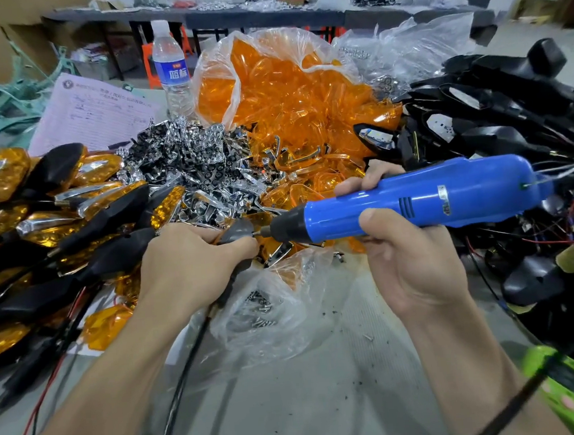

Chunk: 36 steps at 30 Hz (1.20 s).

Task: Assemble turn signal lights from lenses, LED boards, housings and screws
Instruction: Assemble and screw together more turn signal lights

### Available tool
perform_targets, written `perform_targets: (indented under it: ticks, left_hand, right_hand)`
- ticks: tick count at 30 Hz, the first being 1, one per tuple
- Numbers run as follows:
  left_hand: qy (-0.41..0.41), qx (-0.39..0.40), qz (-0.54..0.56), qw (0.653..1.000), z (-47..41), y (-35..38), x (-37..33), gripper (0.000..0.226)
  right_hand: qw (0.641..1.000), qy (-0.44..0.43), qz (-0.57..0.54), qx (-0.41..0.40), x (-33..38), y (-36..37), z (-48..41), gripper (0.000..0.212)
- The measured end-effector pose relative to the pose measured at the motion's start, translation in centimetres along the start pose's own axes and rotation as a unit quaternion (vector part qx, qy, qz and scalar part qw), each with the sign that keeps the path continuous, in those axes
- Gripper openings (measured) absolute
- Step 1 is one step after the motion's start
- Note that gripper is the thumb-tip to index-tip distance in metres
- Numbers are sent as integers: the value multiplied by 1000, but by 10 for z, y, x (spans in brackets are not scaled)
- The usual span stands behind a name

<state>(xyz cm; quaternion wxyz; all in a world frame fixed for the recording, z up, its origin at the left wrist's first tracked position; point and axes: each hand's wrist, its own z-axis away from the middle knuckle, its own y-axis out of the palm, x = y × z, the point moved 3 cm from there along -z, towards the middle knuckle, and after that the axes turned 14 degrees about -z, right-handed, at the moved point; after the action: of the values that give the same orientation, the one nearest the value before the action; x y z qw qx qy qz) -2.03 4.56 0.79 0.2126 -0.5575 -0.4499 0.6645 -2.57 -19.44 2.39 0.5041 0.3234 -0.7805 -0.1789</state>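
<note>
We hold the black housing [236, 230] in our left hand [192, 259], fingers curled round it, over the grey table [327, 403]. Our right hand [409, 259] wraps round the blue screwdriver [414, 200], and its bit touches the housing. A bag of orange lenses [286, 90] lies behind.

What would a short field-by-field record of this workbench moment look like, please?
Left hand: grips a dark housing
Right hand: holds the blue electric screwdriver, bit tip against the housing
Left side: pile of assembled lights
Centre: chrome reflectors, with the bag of orange lenses behind
Right side: heap of black housings with wires
Near the hands: clear bag of screws
Back left: water bottle, paper form
</note>
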Motion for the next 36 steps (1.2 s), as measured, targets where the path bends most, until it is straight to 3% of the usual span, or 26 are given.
perform_targets:
  ticks: [5, 9, 12, 14, 16, 17, 18, 20, 22, 25, 27, 31, 34, 36]
  left_hand:
    - [3, 20, -32, 999, 1, -1, -6, 39]
    - [-40, 39, -56, 997, 3, -11, 4, 40]
    - [-114, 51, 110, 986, -10, -27, 8, 54]
    - [-75, 130, 247, 957, -17, -28, 6, 40]
    - [-92, 118, 392, 908, -19, -32, 5, 26]
    - [-95, 101, 408, 902, -20, -36, 6, 26]
    - [-71, 88, 398, 910, -20, -42, 9, 23]
    - [-4, 54, 353, 934, -20, -59, 16, 15]
    - [41, -5, 297, 954, -25, -82, 25, 31]
    - [97, -136, 65, 984, -32, -107, 34, 46]
    - [111, -216, -94, 966, -38, -117, 40, 55]
    - [172, -332, -250, 893, -48, -114, 46, 62]
    - [204, -310, -313, 874, -54, -90, 50, 66]
    - [202, -267, -301, 893, -58, -74, 53, 63]
  right_hand:
    - [1000, 11, 7, 11, 5, -10, 0, 44]
    - [999, 5, -25, 46, 6, -15, 1, 45]
    - [998, 19, -52, 15, 3, -17, 1, 47]
    - [995, 45, -79, -49, -4, -14, 3, 43]
    - [982, 90, -96, -132, -12, -11, 5, 32]
    - [974, 113, -92, -173, -14, -9, 6, 25]
    - [965, 133, -87, -209, -14, -7, 7, 24]
    - [949, 163, -79, -258, -12, -7, 7, 45]
    - [941, 189, -39, -277, -9, -9, 7, 64]
    - [929, 214, 41, -298, -8, -14, 7, 56]
    - [915, 223, 110, -319, -9, -16, 7, 53]
    - [876, 235, 286, -310, -12, -16, 6, 83]
    - [824, 212, 469, -235, -12, -8, 8, 76]
    - [794, 222, 525, -212, -17, -3, 10, 67]
